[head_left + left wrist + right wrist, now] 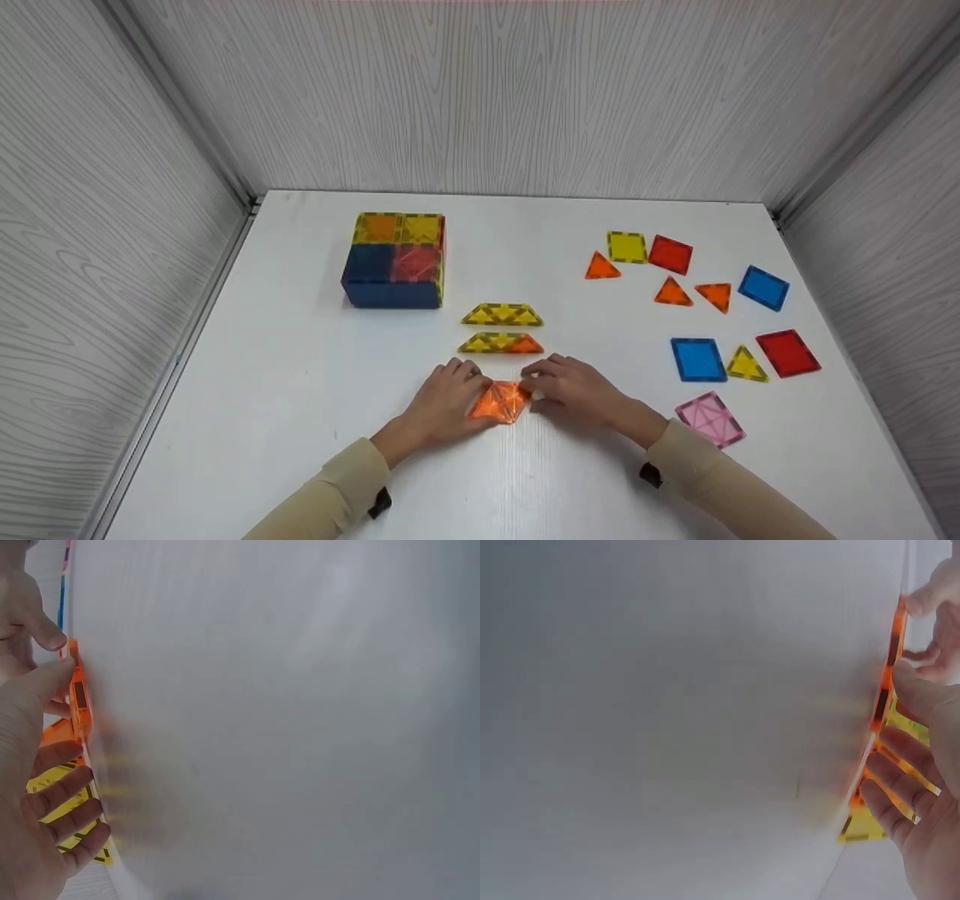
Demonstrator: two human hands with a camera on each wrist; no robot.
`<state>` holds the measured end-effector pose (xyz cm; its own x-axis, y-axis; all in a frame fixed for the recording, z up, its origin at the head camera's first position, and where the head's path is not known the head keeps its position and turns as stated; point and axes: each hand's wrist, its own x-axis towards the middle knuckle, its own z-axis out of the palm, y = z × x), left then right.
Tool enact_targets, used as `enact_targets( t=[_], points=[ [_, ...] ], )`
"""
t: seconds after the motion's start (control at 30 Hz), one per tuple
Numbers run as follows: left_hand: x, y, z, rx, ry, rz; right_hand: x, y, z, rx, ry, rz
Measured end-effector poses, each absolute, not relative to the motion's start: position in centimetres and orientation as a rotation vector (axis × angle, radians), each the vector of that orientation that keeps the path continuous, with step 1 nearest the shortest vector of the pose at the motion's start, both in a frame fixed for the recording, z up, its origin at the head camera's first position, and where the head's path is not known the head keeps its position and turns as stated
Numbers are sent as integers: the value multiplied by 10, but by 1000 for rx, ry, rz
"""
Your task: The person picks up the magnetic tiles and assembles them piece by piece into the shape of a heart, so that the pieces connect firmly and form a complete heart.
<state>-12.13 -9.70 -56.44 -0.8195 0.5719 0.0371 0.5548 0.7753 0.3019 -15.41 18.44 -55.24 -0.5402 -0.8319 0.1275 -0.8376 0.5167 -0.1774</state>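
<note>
In the head view, orange magnetic tiles (pixel 501 403) lie edge to edge near the front middle of the white table. My left hand (pixel 448 401) pinches their left side between thumb and fingers. On the right side, my right hand (pixel 576 391) holds the same tiles by thumb and fingertips. The left wrist view shows the orange tile edge (pixel 80 696) under my left thumb; the right wrist view shows the orange edge (pixel 889 675) by my right thumb. Just beyond my hands lie a yellow-and-orange tile strip (pixel 499 343) and an all-yellow tile strip (pixel 502 315).
A box of joined coloured tiles (pixel 394 294) stands at the back left. Loose tiles lie on the right, among them a blue square (pixel 698 360), a red square (pixel 788 353), a pink square (pixel 711 420) and an orange triangle (pixel 601 267). Panelled walls (pixel 480 97) enclose the table.
</note>
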Motion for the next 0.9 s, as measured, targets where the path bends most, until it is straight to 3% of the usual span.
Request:
enact_targets(
  t=[0.4,0.9],
  points=[
    [-122,-99,-565,948,2883,504,-204,251,-534,875,-2935,472],
    [-122,-101,-566,936,2868,518,-280,276,-543,484,-2994,498]
  ],
)
